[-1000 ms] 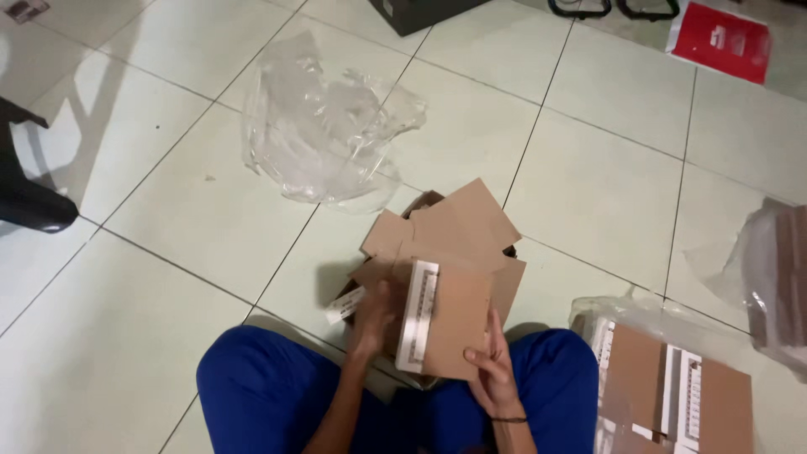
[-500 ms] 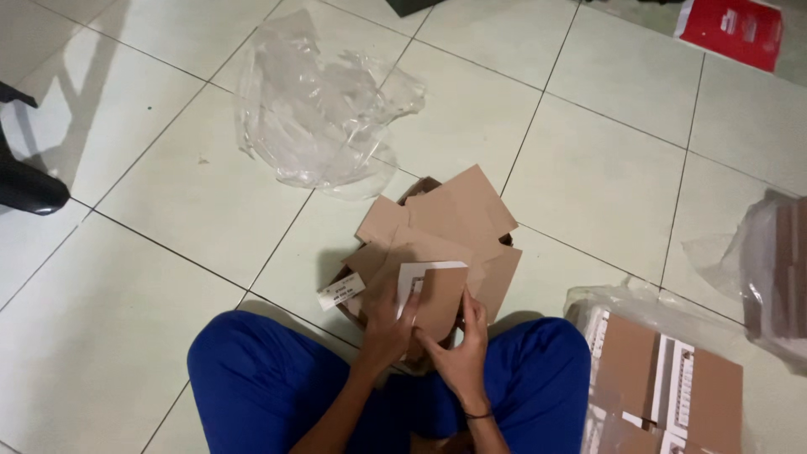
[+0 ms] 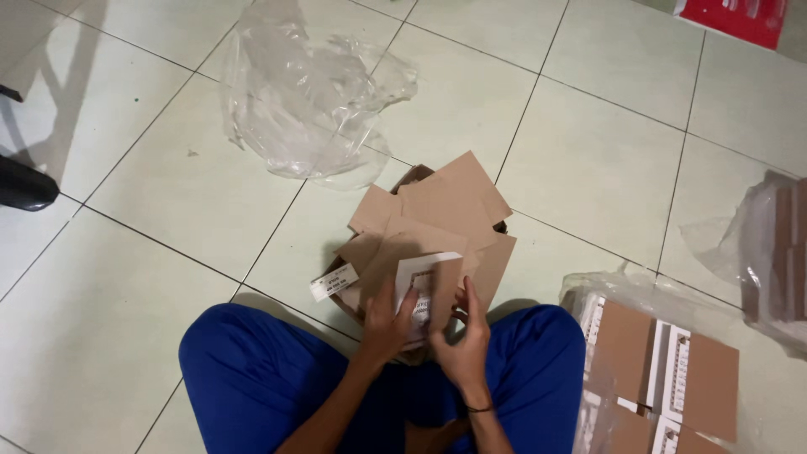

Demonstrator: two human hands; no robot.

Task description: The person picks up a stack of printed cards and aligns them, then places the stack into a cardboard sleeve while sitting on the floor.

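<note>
**A:** What are my hands doing?

**B:** You are sitting cross-legged on a pale tiled floor [image 3: 126, 277] in blue trousers [image 3: 252, 378], looking down. Both hands are meeting at a small flat cardboard piece [image 3: 430, 286], brown with a white edge strip, just in front of your knees. Your left hand [image 3: 388, 324] is gripping its lower left side, fingers curled up around the card. Your right hand [image 3: 464, 340] is pinching the lower right side, fingers pressed together and pointing towards twelve o'clock. A thin dark band is sitting on that wrist.

**B:** The piece is standing roughly upright, tilted towards you, over an open brown cardboard box [image 3: 437, 219].

**A:** Where is that box?

**B:** It is lying on the floor at twelve o'clock from your hands, touching them, its flaps fanning outward. A small white label [image 3: 334, 282] is sticking out at its nine o'clock side.

**A:** What else is lying around me?

**B:** A crumpled clear plastic wrap [image 3: 311, 92] is lying at eleven o'clock, well apart from the box. At four o'clock, just beside your right knee, a plastic-wrapped stack of flat brown and white cartons [image 3: 664, 370] is resting. Another wrapped bundle [image 3: 777, 252] is showing at three o'clock at the frame's edge. A red package [image 3: 735, 17] is sitting at one o'clock, far off. A dark object [image 3: 25, 183] is showing at nine o'clock; I cannot tell what it is.
</note>
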